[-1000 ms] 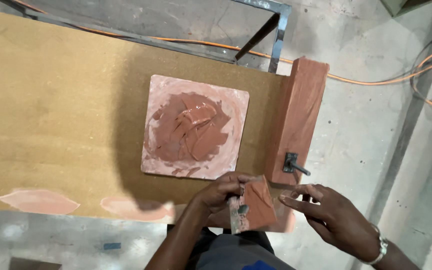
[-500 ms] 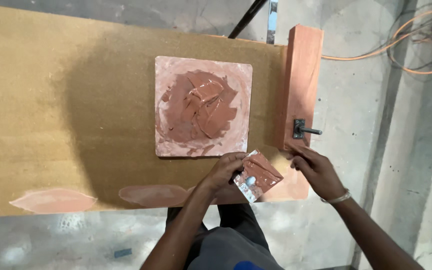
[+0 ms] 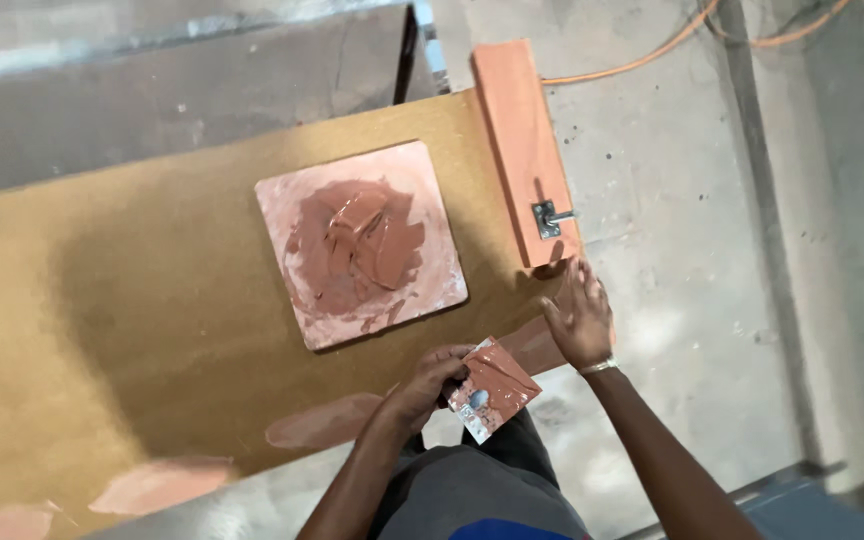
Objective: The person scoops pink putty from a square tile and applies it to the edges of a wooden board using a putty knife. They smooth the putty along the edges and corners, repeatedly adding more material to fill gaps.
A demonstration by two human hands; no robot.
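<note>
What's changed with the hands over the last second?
The right hand has let go of the paste-coated scraper and moved up toward the reddish block with the metal handle, open and holding nothing. The left hand still grips the scraper, and the square tile of paste stays on the board.

arms: bare, no sleeves | right wrist: thin metal bracelet [image 3: 598, 367] | clothing: grey trousers [image 3: 472, 495], blue patch

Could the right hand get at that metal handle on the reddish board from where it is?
Probably yes: the right hand hovers open just below the metal handle, with nothing between them.
</note>
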